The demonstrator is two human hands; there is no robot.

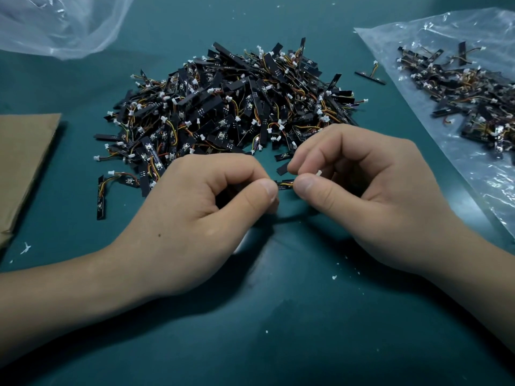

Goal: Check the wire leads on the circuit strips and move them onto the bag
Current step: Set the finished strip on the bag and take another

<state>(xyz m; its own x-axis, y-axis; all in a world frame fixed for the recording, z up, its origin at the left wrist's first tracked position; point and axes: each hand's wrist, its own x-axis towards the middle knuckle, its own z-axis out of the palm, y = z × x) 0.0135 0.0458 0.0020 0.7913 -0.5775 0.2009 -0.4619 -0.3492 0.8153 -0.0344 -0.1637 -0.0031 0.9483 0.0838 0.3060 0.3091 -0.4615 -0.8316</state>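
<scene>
Check step: your left hand (195, 207) and right hand (362, 190) both pinch 1 circuit strip (284, 185), leads exposed. Next, probably carry it right onto the bag (418, 51).

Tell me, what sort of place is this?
Probably an electronics inspection bench: a heap of wired circuit strips, more strips on a plastic bag, left hand and right hand pinching one strip.

Electronics assembly bench; green mat (83, 274); heaped circuit strips (228, 107)
</scene>
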